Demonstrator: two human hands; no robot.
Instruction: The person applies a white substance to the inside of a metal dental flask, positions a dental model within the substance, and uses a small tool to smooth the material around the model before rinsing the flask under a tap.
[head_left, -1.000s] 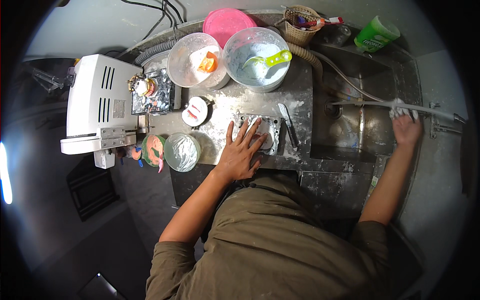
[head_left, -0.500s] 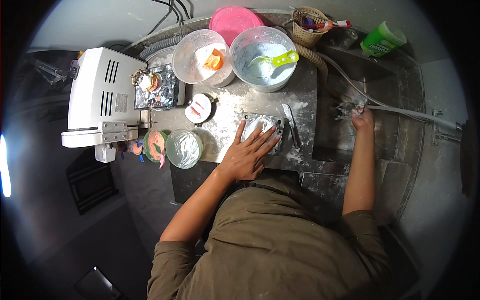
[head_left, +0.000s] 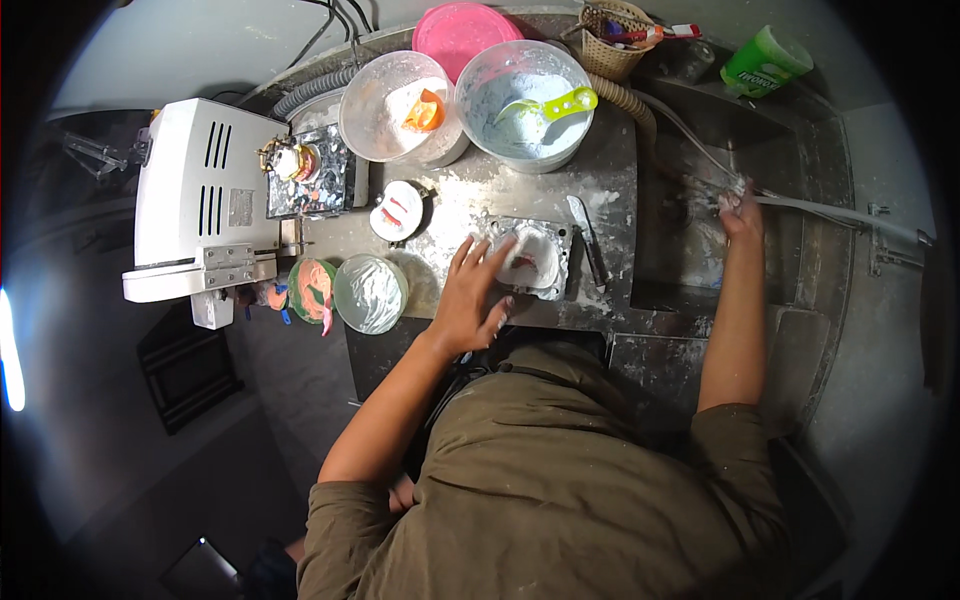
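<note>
My left hand (head_left: 475, 280), open with fingers spread, hovers over the left side of a metal mould (head_left: 545, 255) filled with white material; a red shape shows in its middle. A knife (head_left: 590, 245) with a black handle lies just right of the mould. A round white piece (head_left: 398, 210) with red marks, in a dark holder, is to the left. Over the sink, my right hand (head_left: 740, 210) is closed beside a pale hose (head_left: 810, 203); white smears and blur hide what its fingers hold.
A white machine (head_left: 185, 185) stands left, near green bowls of pink paste (head_left: 311, 282) and white paste (head_left: 370, 295). Two powder tubs (head_left: 520, 145) with scoops stand behind, with a pink lid (head_left: 465, 30), basket (head_left: 610, 55) and green cup (head_left: 760, 65). A metal sink (head_left: 680, 270) is right.
My left hand has lifted and drawn leftward off the mould, uncovering the red shape. My right hand moved left into the sink from its right edge, then slightly up and right again.
</note>
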